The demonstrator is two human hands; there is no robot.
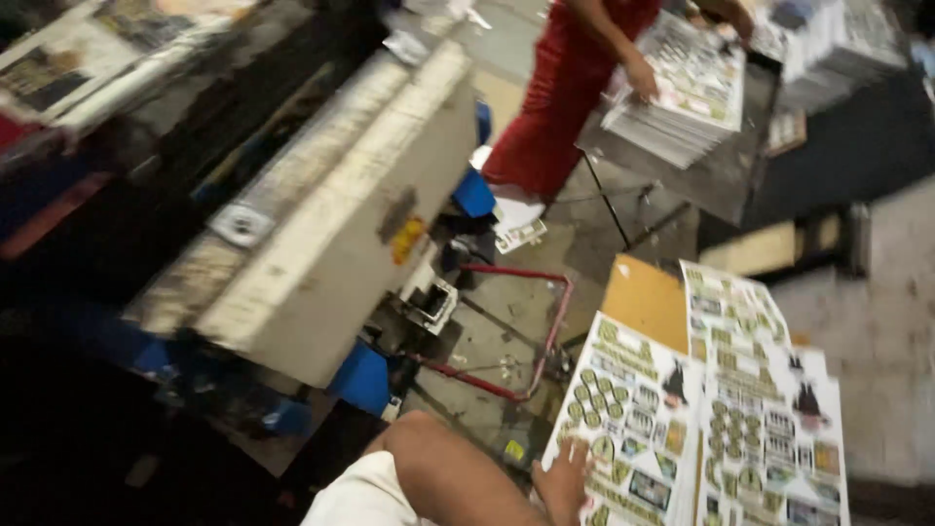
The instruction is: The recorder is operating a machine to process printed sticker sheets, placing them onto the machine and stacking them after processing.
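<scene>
White printed sheets with green round labels (pixel 633 409) lie under the open left hand (pixel 565 482), blurred; right hand is out of view.

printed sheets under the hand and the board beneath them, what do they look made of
Printed sheets: paper, likely glossy, thin flat white sheets with colour printing. Board: looks like plywood or cardboard, plain matt tan. The hand rests on the sheets' near edge.
</scene>
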